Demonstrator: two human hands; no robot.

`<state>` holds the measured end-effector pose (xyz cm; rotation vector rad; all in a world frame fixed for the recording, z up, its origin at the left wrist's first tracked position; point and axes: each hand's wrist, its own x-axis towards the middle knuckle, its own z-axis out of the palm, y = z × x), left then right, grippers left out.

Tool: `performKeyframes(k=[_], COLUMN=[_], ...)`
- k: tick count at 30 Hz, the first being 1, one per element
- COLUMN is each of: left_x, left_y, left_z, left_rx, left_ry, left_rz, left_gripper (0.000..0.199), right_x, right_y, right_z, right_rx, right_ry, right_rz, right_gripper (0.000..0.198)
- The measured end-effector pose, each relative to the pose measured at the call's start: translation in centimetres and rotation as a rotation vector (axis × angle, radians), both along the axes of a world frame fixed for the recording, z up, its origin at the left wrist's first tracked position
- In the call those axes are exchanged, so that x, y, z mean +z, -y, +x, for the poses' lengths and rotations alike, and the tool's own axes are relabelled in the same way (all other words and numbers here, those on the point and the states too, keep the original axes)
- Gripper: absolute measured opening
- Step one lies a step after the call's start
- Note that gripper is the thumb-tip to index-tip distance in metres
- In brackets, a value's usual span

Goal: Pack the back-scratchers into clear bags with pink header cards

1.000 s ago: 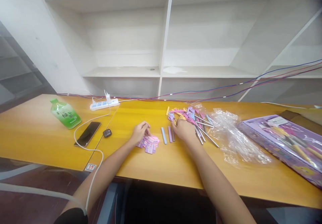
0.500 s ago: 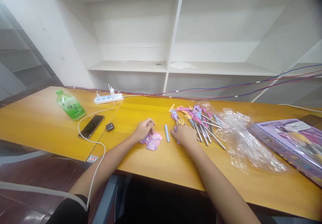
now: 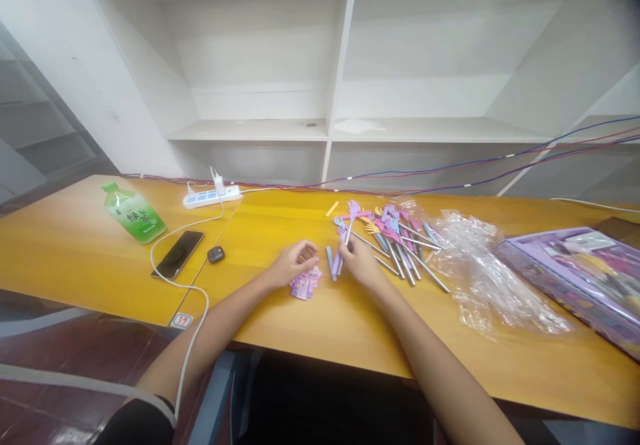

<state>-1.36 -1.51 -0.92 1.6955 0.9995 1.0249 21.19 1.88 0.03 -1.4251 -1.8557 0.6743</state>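
Note:
My right hand (image 3: 361,263) is closed around a back scratcher (image 3: 349,230) with a purple hand-shaped head and a metal shaft, its head tilted up and away. A lilac handle shows just below the fingers. My left hand (image 3: 294,263) hovers over a small pile of pink and purple cards (image 3: 301,289), fingers loosely curled and apart, gripping nothing. Between the hands a light blue stick (image 3: 329,259) lies on the table. Beyond my right hand is a heap of back scratchers (image 3: 400,238) in pink, purple, blue and yellow, some overlapping.
Crumpled clear plastic (image 3: 480,271) lies right of the heap, beside a purple pack (image 3: 565,271). To the left are a phone (image 3: 179,255), an earbud case (image 3: 216,254), a green bottle (image 3: 134,213) and a power strip (image 3: 213,196). A white cable (image 3: 163,235) crosses the table edge.
My right hand has lifted a purple back scratcher from the near side of the heap and drawn it left toward the blue stick. My left hand has shifted slightly right, its fingers opening more.

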Motion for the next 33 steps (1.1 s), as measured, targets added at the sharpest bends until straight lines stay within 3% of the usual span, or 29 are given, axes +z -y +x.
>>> performKeyframes(k=[4, 9, 13, 21, 25, 33], left_x=[-0.6, -1.0, -0.2, 0.4, 0.8, 0.6], left_y=[0.3, -0.1, -0.1, -0.8, -1.0, -1.4], left_z=[0.7, 0.6, 0.1, -0.8, -1.0, -1.5], left_rx=[-0.084, -0.049, -0.08, 0.139, 0.201, 0.232], left_ry=[0.023, 0.039, 0.005, -0.076, -0.104, -0.223], left_rz=[-0.039, -0.03, -0.075, -0.006, 0.099, 0.218], left_gripper=[0.043, 0.036, 0.039, 0.019, 0.016, 0.02], right_x=[-1.2, -1.4, -0.8, 0.2, 0.3, -0.2], right_y=[1.1, 1.8, 1.5, -0.7, -1.2, -1.1], right_z=[-2.2, -3.0, -2.4, 0.8, 1.9, 1.0], right_rx=[0.224, 0.331, 0.318, 0.075, 0.066, 0.043], right_ry=[-0.342, -0.487, -0.56, -0.79, -0.969, -0.917], right_rz=[-0.146, -0.255, -0.255, -0.15, -0.101, -0.081], right_gripper=[0.041, 0.046, 0.048, 0.041, 0.038, 0.042])
